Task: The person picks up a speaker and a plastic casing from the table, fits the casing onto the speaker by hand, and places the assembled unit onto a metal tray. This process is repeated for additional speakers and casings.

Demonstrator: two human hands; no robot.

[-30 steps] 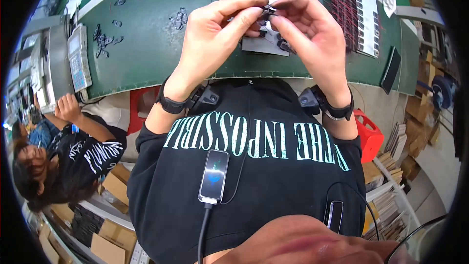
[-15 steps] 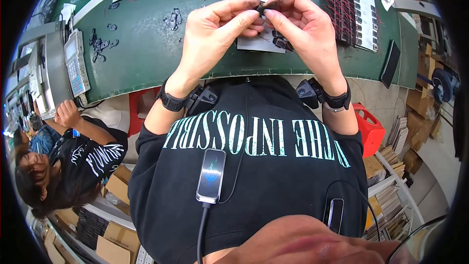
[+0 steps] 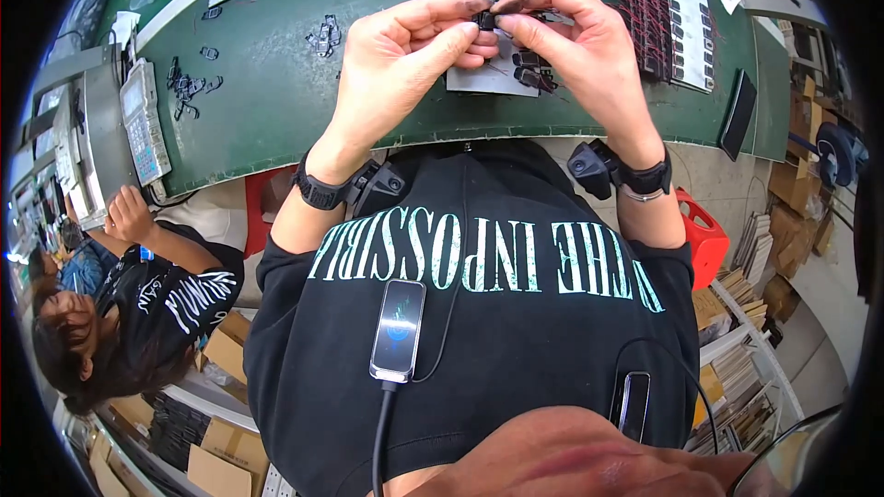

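A small black part (image 3: 485, 20) is pinched between my two hands above the green table (image 3: 267, 101). My left hand (image 3: 419, 41) grips its left side with thumb and forefinger. From the right, my right hand (image 3: 557, 28) has thumb and forefinger closed on the same part. Dark smudges mark the fingertips. Under the hands lies a pale metal plate (image 3: 470, 80) with rows of small black modules (image 3: 532, 74) with thin wires. How the held part is built cannot be made out, since fingers cover most of it.
Right of the hands, another plate (image 3: 689, 46) carries black modules beside many red wires (image 3: 635, 14). Loose black parts (image 3: 187, 87) and a small cluster (image 3: 324, 35) lie to the left. A keypad device (image 3: 145, 124) and a black phone-like slab (image 3: 737, 115) flank the table. A co-worker sits at left.
My right hand has shifted slightly right and its fingers have changed their hold. More of the black part shows between the fingertips. My left hand stays nearly in place.
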